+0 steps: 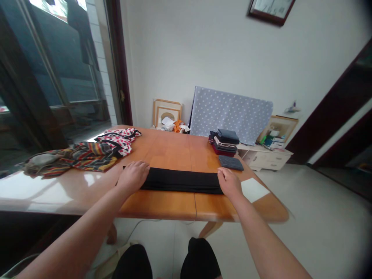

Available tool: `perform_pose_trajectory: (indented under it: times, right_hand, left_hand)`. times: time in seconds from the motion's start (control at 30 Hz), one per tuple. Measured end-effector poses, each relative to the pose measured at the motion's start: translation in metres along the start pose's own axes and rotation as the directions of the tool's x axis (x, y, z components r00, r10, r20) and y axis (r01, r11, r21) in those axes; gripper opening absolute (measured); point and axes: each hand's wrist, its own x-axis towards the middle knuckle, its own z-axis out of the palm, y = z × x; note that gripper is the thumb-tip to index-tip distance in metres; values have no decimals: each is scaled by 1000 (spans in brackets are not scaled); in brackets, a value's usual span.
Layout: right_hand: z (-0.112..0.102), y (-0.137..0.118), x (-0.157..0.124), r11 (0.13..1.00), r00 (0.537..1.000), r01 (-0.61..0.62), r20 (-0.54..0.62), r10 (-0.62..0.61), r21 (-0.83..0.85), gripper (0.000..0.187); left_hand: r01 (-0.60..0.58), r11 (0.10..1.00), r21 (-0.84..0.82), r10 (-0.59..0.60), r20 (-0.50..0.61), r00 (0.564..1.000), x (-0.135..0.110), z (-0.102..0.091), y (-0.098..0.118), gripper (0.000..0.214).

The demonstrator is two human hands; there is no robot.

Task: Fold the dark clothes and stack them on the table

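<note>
A black garment [181, 181], folded into a long flat strip, lies across the wooden table [171, 147] in front of me. My left hand [134, 176] is on its left end, fingers curled over the cloth. At the right end, my right hand [229, 181] closes on the cloth with thumb and fingers together. A small corner of black fabric shows beyond my left hand. Behind my right hand lies a folded dark grey cloth [231, 162], and past it a stack of folded clothes [223, 142].
Rumpled striped clothing [90, 157] and a floral garment [123, 139] lie at the table's left. A white sheet [254, 190] is near the right edge. Beyond stand a dotted blue-grey cloth cover [229, 112], a white cabinet [269, 159] and picture frames [167, 108].
</note>
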Motion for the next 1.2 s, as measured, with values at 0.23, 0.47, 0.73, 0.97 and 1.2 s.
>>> perform_pose_trajectory:
  times: [0.23, 0.47, 0.73, 0.97, 1.2]
  right_hand:
    - [47, 2, -14, 973, 920, -84, 358, 158, -213, 77]
    - [70, 26, -33, 946, 906, -112, 360, 224, -305, 84]
    - [62, 16, -30, 953, 899, -136, 371, 234, -272, 81]
    - [20, 36, -9, 935, 924, -354, 157, 350, -3, 56]
    - [-14, 57, 6, 848, 808, -519, 263, 528, -109, 42]
  left_hand:
    - [113, 986, 120, -140, 241, 960, -14, 36, 7, 71]
    - [235, 961, 149, -263, 213, 941, -27, 28, 10, 87]
    - [263, 951, 164, -295, 214, 931, -24, 26, 13, 86]
    - [113, 986, 120, -132, 167, 977, -31, 25, 40, 69]
    - [25, 998, 58, -34, 144, 989, -47, 39, 57, 67]
